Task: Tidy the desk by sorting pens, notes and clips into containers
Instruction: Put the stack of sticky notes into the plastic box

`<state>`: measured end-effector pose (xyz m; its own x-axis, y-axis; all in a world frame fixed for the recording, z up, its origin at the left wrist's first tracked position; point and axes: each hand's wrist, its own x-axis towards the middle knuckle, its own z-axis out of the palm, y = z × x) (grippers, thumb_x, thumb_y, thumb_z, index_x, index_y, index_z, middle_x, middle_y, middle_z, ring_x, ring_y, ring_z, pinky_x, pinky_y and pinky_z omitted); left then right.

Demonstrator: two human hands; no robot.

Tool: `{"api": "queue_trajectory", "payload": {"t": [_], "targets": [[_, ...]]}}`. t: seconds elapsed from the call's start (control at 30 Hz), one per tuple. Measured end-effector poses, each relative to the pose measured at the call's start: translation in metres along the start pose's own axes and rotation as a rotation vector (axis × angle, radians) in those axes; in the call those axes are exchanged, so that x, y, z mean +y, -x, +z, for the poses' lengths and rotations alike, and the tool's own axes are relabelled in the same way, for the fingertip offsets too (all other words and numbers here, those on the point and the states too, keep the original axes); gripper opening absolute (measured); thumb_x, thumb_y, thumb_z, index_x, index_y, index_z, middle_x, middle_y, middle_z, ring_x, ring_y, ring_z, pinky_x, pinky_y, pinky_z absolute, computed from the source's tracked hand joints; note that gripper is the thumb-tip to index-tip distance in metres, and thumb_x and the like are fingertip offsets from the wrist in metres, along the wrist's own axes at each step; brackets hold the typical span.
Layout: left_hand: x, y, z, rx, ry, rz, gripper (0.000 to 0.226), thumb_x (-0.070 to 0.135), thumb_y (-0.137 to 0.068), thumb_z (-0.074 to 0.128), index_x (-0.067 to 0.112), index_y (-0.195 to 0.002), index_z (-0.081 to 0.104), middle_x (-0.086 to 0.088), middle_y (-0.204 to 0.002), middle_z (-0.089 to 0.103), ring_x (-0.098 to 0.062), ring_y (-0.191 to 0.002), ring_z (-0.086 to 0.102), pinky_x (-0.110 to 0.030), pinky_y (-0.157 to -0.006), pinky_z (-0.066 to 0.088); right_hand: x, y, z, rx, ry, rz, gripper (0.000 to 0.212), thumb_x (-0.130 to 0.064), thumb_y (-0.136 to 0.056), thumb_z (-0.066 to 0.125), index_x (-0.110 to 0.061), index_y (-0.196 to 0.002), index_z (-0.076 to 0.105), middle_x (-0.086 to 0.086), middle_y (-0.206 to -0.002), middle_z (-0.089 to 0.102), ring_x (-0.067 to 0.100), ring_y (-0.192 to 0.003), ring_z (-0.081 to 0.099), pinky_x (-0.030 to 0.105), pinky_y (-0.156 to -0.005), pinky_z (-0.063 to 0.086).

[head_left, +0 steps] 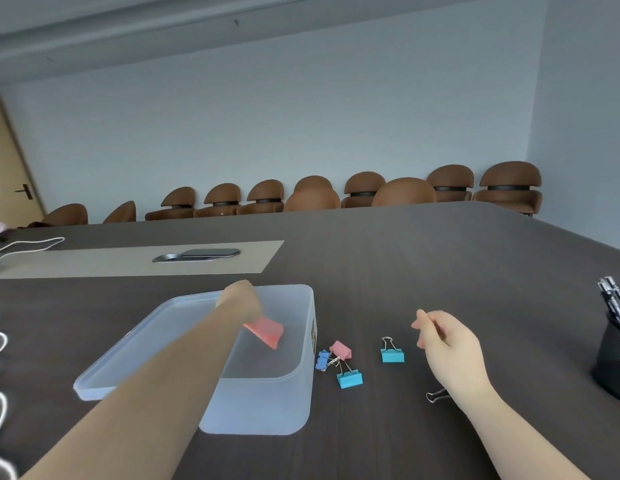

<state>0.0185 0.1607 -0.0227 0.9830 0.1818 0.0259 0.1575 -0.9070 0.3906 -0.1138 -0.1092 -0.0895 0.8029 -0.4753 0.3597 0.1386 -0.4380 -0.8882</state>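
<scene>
Dark desk point(440, 271); pink pad point(265, 332) tilted in clear box point(267, 410), left hand point(239, 298) fingers hidden; right hand point(447, 344) fingers loose, empty.

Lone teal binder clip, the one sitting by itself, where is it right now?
In the head view the lone teal binder clip sits on the dark table right of centre, between the three-clip cluster and the right hand.

A grey inset strip point(93, 262) holds a metal cable hatch point(196, 255) at its middle, a white cord point(27, 244) loops near its left end, brown chairs point(364, 188) line the wall beyond it, and a tan door point(7, 174) stands far to its left.
</scene>
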Motion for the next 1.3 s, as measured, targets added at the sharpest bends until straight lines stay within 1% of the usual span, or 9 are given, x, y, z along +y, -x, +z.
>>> {"api": "queue_trajectory", "payload": {"t": [0.03, 0.07, 0.13, 0.3, 0.5, 0.63, 0.8, 0.93, 1.3], "targets": [[0.002, -0.001, 0.003, 0.0, -0.066, 0.014, 0.013, 0.0, -0.091, 0.044, 0.004, -0.095, 0.055, -0.008, -0.1, 0.062, -0.029, -0.104, 0.061, -0.03, -0.083, 0.049, 0.0, 0.0, 0.001, -0.008, 0.008, -0.002, 0.03, -0.027, -0.097, 0.046, -0.012, -0.078, 0.064, 0.004, -0.066, 0.06, 0.013, -0.062, 0.052, 0.022, -0.057, 0.039], [0.003, -0.001, 0.007, 0.009, -0.119, 0.025, 0.024, -0.001, -0.09, 0.044, 0.001, -0.111, 0.055, -0.01, -0.116, 0.062, -0.028, -0.113, 0.06, -0.03, -0.088, 0.05, 0.0, 0.0, 0.002, -0.016, 0.018, -0.008, 0.03, -0.027, -0.097, 0.047, -0.012, -0.077, 0.064, 0.003, -0.066, 0.06, 0.012, -0.062, 0.052, 0.022, -0.057, 0.038], [0.006, -0.001, 0.012, -0.012, -0.212, 0.05, 0.034, -0.003, -0.09, 0.042, -0.001, -0.122, 0.054, -0.012, -0.126, 0.061, -0.027, -0.118, 0.06, -0.03, -0.092, 0.05, -0.002, 0.001, 0.004, -0.027, 0.048, -0.034, 0.029, -0.026, -0.097, 0.047, -0.012, -0.079, 0.064, 0.002, -0.065, 0.059, 0.011, -0.062, 0.052, 0.02, -0.056, 0.037], [0.005, -0.008, 0.015, -0.059, -0.364, 0.104, 0.035, -0.003, -0.088, 0.042, 0.002, -0.118, 0.06, -0.011, -0.125, 0.062, -0.025, -0.116, 0.061, -0.03, -0.093, 0.05, -0.006, 0.004, 0.011, -0.051, 0.121, -0.096, 0.024, -0.024, -0.097, 0.047, -0.012, -0.084, 0.065, -0.011, -0.065, 0.055, 0.003, -0.065, 0.052, 0.012, -0.055, 0.033], [-0.005, -0.012, 0.027, -0.087, -0.632, 0.176, 0.035, 0.008, -0.093, 0.047, 0.009, -0.126, 0.058, -0.005, -0.132, 0.06, -0.022, -0.124, 0.056, -0.031, -0.1, 0.045, -0.006, 0.003, 0.009, -0.052, 0.141, -0.096, 0.024, -0.024, -0.097, 0.047, -0.012, -0.086, 0.065, -0.012, -0.065, 0.054, 0.002, -0.064, 0.051, 0.01, -0.054, 0.033], [0.0, -0.01, 0.035, -0.041, -0.567, 0.258, 0.033, 0.008, -0.092, 0.047, 0.007, -0.121, 0.061, -0.011, -0.127, 0.063, -0.027, -0.118, 0.06, -0.035, -0.092, 0.051, -0.006, 0.003, 0.01, -0.063, 0.162, -0.099, 0.024, -0.024, -0.097, 0.047, -0.014, -0.085, 0.064, -0.012, -0.065, 0.054, 0.002, -0.064, 0.051, 0.01, -0.055, 0.034], [0.006, -0.004, 0.042, -0.065, -0.42, 0.345, 0.043, 0.049, -0.09, 0.046, 0.016, -0.111, 0.062, -0.004, -0.113, 0.062, -0.025, -0.107, 0.058, -0.033, -0.081, 0.046, -0.005, 0.001, 0.008, -0.074, 0.177, -0.094, 0.025, -0.025, -0.098, 0.046, -0.016, -0.081, 0.062, -0.013, -0.064, 0.053, 0.001, -0.064, 0.051, 0.008, -0.053, 0.034], [0.002, -0.01, 0.049, -0.185, -0.465, 0.364, 0.032, 0.045, -0.087, 0.046, 0.019, -0.098, 0.061, -0.003, -0.1, 0.061, -0.022, -0.091, 0.052, -0.03, -0.077, 0.043, -0.002, 0.001, 0.009, -0.081, 0.185, -0.099, 0.025, -0.024, -0.098, 0.046, -0.015, -0.081, 0.062, -0.012, -0.063, 0.053, 0.002, -0.063, 0.051, 0.01, -0.055, 0.034], [-0.005, -0.016, 0.049, -0.096, -0.452, 0.358, 0.028, 0.033, -0.091, 0.046, 0.018, -0.109, 0.061, -0.002, -0.115, 0.064, -0.025, -0.106, 0.059, -0.031, -0.078, 0.044, 0.0, 0.001, 0.01, -0.079, 0.194, -0.113, 0.027, -0.024, -0.097, 0.048, -0.013, -0.078, 0.062, -0.011, -0.061, 0.053, 0.004, -0.063, 0.052, 0.01, -0.057, 0.036]]}}
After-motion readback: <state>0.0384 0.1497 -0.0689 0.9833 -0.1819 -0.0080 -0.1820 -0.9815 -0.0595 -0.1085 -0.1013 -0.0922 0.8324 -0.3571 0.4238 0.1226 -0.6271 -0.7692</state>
